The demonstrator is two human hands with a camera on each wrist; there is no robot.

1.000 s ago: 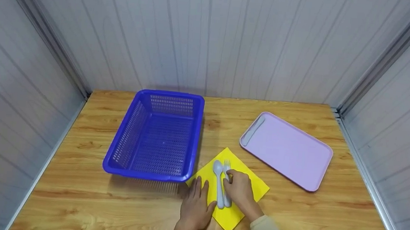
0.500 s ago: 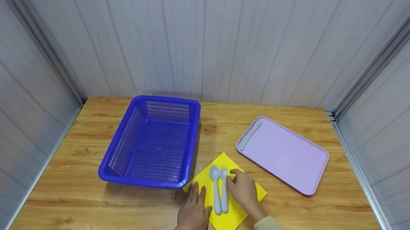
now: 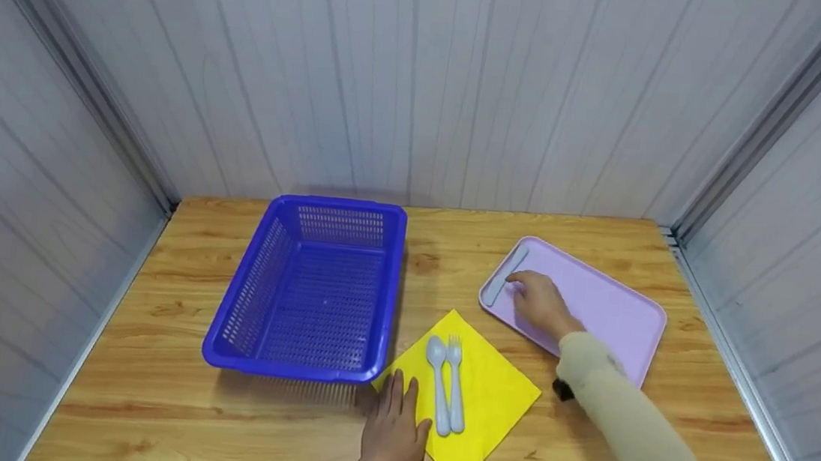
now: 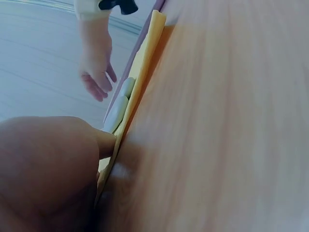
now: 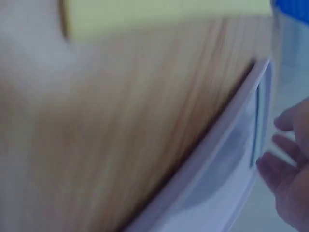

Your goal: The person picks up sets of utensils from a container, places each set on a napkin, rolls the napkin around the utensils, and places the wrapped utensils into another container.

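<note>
- Right hand (image 3: 543, 303) has moved near the knife (image 3: 502, 283), frame right, fingers loose, empty.
- Left hand (image 3: 393, 434) lies flat, lower centre, seemingly steadying the yellow sheet (image 3: 497, 394).

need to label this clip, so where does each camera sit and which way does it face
Head: on the head, looking forward and down at a blue perforated plastic basket, yellow square sheet, lilac rectangular tray; left hand, right hand show.
Left wrist: on that wrist, looking along the wood-grain tabletop and sheet's edge; left hand lower left, right hand upper left.
Right wrist: on that wrist, looking across the tabletop at the tray; right hand at right edge.
Shared: head and right wrist both show tray and sheet.
</note>
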